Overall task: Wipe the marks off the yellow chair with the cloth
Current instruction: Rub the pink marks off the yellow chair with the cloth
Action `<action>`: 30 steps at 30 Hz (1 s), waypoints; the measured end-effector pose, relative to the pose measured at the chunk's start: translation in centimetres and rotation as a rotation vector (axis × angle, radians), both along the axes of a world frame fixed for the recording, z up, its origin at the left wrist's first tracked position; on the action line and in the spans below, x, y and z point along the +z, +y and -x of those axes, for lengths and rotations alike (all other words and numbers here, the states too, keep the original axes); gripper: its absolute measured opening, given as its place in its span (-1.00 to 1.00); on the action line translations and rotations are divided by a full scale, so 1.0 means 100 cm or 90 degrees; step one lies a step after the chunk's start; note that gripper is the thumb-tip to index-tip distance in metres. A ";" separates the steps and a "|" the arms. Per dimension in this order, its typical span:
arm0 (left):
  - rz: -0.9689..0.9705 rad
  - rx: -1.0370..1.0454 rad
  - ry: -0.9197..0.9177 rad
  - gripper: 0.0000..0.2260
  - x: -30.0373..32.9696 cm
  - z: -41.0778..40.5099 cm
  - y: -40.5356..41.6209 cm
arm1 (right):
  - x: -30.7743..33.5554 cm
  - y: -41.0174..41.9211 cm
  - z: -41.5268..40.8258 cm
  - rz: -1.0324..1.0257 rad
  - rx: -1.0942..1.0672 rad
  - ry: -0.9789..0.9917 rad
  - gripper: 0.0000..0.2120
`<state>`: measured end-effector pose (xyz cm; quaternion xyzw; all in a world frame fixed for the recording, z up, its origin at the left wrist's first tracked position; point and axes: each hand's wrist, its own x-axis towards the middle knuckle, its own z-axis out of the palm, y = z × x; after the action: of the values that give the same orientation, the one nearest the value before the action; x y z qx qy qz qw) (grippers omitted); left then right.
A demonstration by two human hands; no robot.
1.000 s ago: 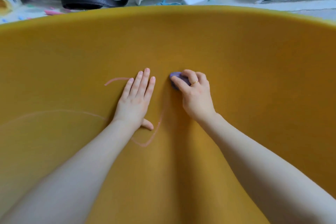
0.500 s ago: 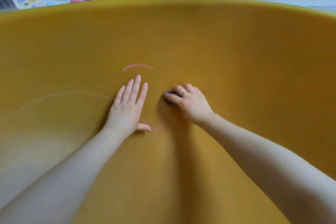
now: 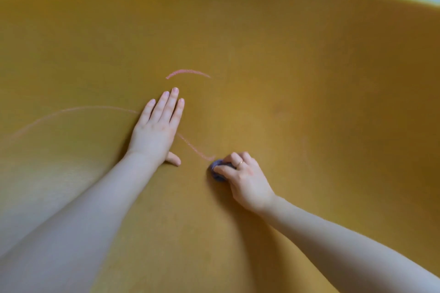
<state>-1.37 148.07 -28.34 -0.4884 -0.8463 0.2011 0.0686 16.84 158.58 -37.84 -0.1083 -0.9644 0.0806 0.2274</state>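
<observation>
A small purple cloth (image 3: 218, 172) is pinched under the curled fingers of the right hand (image 3: 242, 178) and pressed to the yellow chair (image 3: 309, 78), at the lower end of a short pink mark (image 3: 195, 147). The left hand (image 3: 156, 131) is laid flat and empty on the seat, fingers straight, between that mark and a faint long arc (image 3: 71, 112); a bolder pink stroke (image 3: 188, 72) is seen just beyond its fingertips
</observation>
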 end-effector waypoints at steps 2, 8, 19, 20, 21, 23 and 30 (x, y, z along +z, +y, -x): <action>-0.002 -0.003 -0.001 0.24 0.001 -0.001 -0.001 | -0.002 -0.007 -0.005 -0.010 0.030 -0.033 -0.65; -0.018 -0.010 0.008 0.23 -0.004 -0.001 -0.003 | 0.028 0.023 0.043 -0.042 -0.039 0.057 -0.68; -0.032 -0.025 0.006 0.23 -0.013 0.008 -0.003 | 0.029 0.022 0.069 0.024 -0.110 0.123 -0.74; -0.032 -0.022 0.001 0.23 -0.013 0.006 -0.003 | 0.017 0.006 0.059 0.022 -0.056 0.069 -0.72; -0.034 -0.019 -0.006 0.22 -0.012 0.005 -0.003 | 0.008 -0.011 0.047 0.031 -0.017 0.029 -0.69; -0.037 -0.012 -0.019 0.20 -0.011 0.004 -0.005 | -0.004 -0.043 0.026 0.060 0.017 -0.019 -0.68; -0.024 0.031 -0.026 0.18 -0.003 -0.003 -0.009 | 0.008 -0.054 0.012 0.094 -0.048 0.024 -0.69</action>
<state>-1.10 147.13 -28.67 -0.4702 -0.8629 0.1765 0.0557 15.60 153.19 -37.01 -0.1595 -0.9467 0.1448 0.2396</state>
